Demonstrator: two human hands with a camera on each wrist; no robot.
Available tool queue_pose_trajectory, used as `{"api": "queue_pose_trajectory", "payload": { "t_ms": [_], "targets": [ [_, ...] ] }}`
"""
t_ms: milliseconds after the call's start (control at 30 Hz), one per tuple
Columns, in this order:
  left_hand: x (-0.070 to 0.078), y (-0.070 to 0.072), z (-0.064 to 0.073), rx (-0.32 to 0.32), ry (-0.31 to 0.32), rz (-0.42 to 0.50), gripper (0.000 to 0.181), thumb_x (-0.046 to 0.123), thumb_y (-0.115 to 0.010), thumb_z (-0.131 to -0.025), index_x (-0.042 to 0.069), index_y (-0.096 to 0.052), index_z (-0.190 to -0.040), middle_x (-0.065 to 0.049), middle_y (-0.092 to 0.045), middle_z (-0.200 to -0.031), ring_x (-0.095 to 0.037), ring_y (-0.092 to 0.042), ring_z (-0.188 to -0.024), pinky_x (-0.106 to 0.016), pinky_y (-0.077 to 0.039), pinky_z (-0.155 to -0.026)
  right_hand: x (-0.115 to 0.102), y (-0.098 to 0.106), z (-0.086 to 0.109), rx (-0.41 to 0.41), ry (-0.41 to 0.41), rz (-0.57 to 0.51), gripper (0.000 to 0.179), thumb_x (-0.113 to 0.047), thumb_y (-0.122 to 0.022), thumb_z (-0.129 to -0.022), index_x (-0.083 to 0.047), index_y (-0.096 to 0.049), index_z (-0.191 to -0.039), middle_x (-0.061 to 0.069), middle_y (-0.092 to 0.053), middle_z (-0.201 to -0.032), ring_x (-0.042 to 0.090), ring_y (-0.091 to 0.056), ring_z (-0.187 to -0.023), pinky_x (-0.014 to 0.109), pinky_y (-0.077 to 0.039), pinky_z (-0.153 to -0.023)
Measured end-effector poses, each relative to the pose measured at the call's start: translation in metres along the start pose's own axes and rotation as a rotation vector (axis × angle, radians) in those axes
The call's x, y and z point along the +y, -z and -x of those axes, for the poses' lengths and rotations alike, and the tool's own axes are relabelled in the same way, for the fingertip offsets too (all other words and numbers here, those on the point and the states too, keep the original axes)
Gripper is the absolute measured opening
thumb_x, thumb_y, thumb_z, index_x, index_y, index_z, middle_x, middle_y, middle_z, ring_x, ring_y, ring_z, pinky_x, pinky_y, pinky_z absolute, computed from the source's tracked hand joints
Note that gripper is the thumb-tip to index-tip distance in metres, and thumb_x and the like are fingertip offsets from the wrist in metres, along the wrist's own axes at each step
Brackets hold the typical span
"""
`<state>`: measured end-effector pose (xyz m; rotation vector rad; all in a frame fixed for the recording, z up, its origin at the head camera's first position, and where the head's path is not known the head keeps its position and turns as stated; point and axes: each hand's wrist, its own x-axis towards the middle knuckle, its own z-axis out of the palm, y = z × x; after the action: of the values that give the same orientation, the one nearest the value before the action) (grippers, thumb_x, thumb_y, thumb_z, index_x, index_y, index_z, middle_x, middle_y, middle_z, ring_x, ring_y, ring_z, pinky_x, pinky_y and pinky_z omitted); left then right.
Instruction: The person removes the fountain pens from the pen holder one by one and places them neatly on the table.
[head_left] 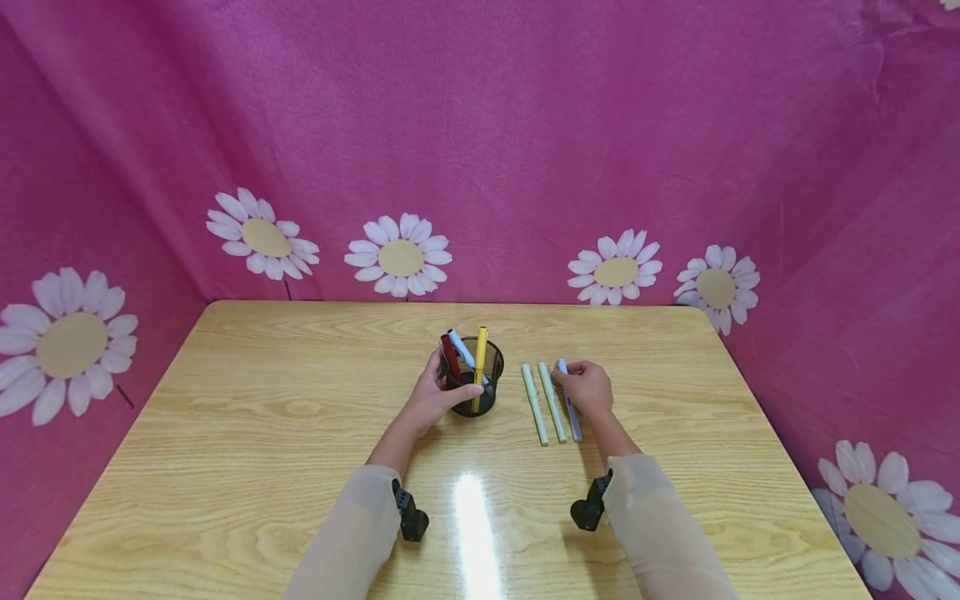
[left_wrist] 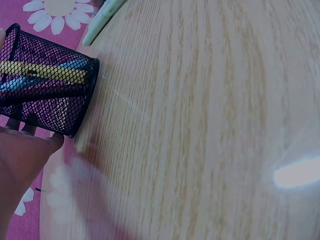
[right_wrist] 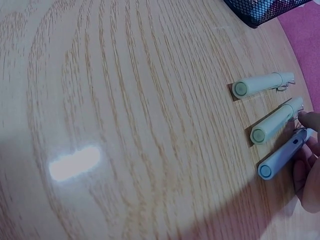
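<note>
My left hand (head_left: 437, 397) grips a black mesh pen holder (left_wrist: 47, 102) from its left side, thumb across the front. Inside the holder stand a yellow pen (head_left: 481, 358), a light blue pen (head_left: 461, 348) and a dark red pen (head_left: 450, 357), all leaning. To the right, two pale green pens (head_left: 535, 406) lie side by side on the table. Beside them is a lavender pen (right_wrist: 282, 156), also lying down, and my right hand (head_left: 588, 387) pinches it near its far, capped end. In the right wrist view only some fingertips of that hand show.
Everything stands on a light wood-grain table (head_left: 262, 467). A pink curtain with daisies (head_left: 480, 150) hangs behind it and along both sides. Glare (head_left: 476, 533) lies on the near part of the tabletop.
</note>
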<state>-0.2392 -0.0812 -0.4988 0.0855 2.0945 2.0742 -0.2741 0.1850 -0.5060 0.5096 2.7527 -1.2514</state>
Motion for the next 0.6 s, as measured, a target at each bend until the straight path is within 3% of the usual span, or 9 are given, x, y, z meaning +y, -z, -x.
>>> {"api": "queue_pose_trajectory", "payload": {
  "t_ms": [233, 367, 600],
  "targets": [
    [-0.0004, -0.0003, 0.0013, -0.002, 0.006, -0.002, 0.098, 0.019, -0.077, -0.076, 0.029, -0.014, -0.15, -0.006, -0.03, -0.151, -0.029, -0.027, -0.14, -0.046, -0.026, -0.113, 0.0008, 0.0008, 0.0004, -0.014, -0.009, -0.017, 0.042, -0.036, -0.066, -0.084, -0.005, -0.063, -0.112, 0.015, -0.063, -0.113, 0.024, -0.06, -0.092, 0.027, -0.046, -0.064],
    [-0.0013, -0.0003, 0.0011, -0.003, 0.006, -0.007, 0.099, 0.02, -0.077, -0.076, 0.029, -0.012, -0.15, -0.007, -0.027, -0.153, -0.03, -0.025, -0.141, -0.048, -0.025, -0.113, -0.0006, 0.0019, 0.0021, -0.011, -0.003, -0.042, 0.043, -0.037, -0.068, -0.082, -0.003, -0.064, -0.108, 0.015, -0.064, -0.108, 0.023, -0.061, -0.087, 0.028, -0.047, -0.065],
    [0.0, -0.0001, 0.0032, -0.005, -0.039, -0.03, 0.101, 0.029, -0.078, -0.075, 0.027, -0.012, -0.151, -0.013, -0.028, -0.152, -0.036, -0.026, -0.14, -0.052, -0.027, -0.111, 0.0009, 0.0025, -0.0001, -0.021, 0.02, -0.071, 0.043, -0.035, -0.068, -0.083, -0.002, -0.063, -0.11, 0.016, -0.062, -0.111, 0.024, -0.059, -0.093, 0.028, -0.047, -0.07]
  ]
}}
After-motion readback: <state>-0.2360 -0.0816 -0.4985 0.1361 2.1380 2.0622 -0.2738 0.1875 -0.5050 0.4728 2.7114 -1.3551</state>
